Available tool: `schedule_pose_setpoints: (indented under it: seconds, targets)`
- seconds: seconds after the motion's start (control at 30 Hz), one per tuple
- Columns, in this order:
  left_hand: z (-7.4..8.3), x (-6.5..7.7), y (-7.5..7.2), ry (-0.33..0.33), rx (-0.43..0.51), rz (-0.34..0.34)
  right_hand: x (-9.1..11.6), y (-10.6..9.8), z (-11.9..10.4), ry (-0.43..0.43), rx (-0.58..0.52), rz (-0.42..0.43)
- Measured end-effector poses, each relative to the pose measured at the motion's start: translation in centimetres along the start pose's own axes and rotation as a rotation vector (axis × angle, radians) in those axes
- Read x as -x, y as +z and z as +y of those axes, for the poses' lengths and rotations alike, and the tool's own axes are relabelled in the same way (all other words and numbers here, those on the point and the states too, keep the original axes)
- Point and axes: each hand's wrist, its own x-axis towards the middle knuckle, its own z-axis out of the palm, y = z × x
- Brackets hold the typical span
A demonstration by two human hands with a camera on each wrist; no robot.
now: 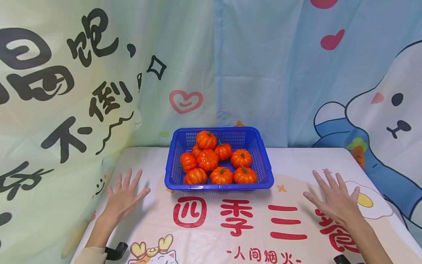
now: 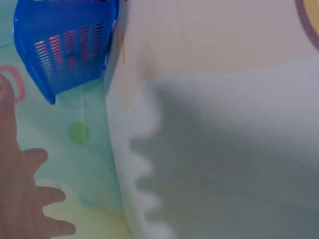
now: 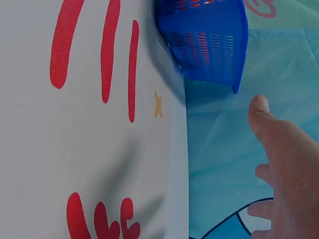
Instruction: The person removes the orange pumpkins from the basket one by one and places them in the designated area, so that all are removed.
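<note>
A blue plastic basket with slotted walls stands toward the back of the table, holding several small orange pumpkins with green stems. To its left, my left hand hovers over the table with fingers spread and nothing held. My right hand is likewise spread and holds nothing, off to the basket's right. Both palms face down, apart from the basket. In the left wrist view the basket's slotted side shows at the top; the right wrist view shows its other end beyond my thumb.
The table wears a printed cover with red characters and a cartoon cat. Right behind it hangs a printed curtain, which also runs along the left. Dark wrist camera mounts sit at both wrists.
</note>
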Motion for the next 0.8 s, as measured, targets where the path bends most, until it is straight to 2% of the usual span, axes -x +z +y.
schedule_pose_setpoints:
  seconds: [0.27, 0.8]
  targets:
    - [-0.2, -0.4, 0.5, 0.002, 0.052, -0.020, 0.0, 0.1, -0.5, 0.004, -0.004, 0.009]
    - [0.4, -1.0, 1.1, 0.043, 0.110, -0.010, -0.4, 0.0, -1.5, -0.022, -0.028, 0.024]
